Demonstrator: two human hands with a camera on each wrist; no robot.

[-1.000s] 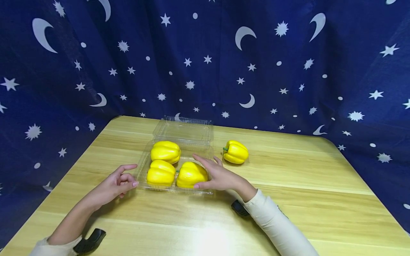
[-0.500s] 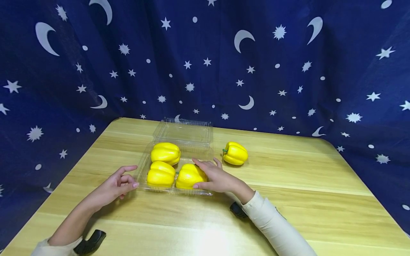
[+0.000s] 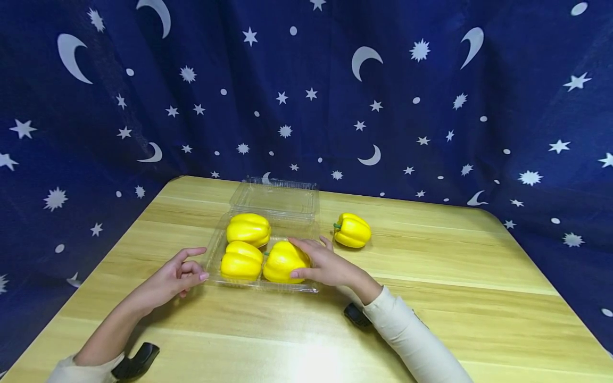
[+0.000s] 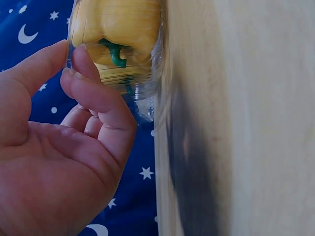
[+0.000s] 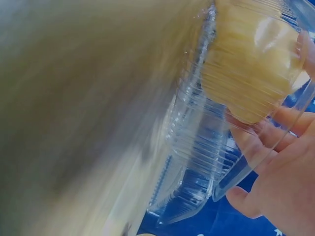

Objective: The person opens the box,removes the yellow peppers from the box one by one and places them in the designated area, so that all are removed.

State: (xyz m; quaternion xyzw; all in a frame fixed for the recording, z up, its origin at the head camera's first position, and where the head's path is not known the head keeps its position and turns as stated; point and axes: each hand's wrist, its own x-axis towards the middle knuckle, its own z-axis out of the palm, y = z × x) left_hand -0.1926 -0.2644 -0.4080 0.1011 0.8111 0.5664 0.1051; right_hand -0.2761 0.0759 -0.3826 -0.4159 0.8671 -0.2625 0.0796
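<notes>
In the head view, a clear plastic clamshell container (image 3: 215,250) lies on the table with its lid (image 3: 275,198) folded back. One yellow bell pepper (image 3: 248,230) lies at its back left and a second yellow bell pepper (image 3: 241,261) at its front left. At the front right, my right hand (image 3: 328,264) grips a third yellow bell pepper (image 3: 282,263), thumb on the near side and fingers on the far side. My left hand (image 3: 170,282) pinches the container's left rim. The left wrist view shows its thumb and fingertips (image 4: 74,84) at that rim.
Another yellow bell pepper (image 3: 353,230) with a green stem lies on the wooden table (image 3: 431,276), right of the container. A dark blue star-and-moon curtain (image 3: 306,80) hangs behind and beside the table.
My right hand has come closer around the front-right pepper and taken hold of it. The left hand keeps its place at the container's rim. The head view has shifted slightly.
</notes>
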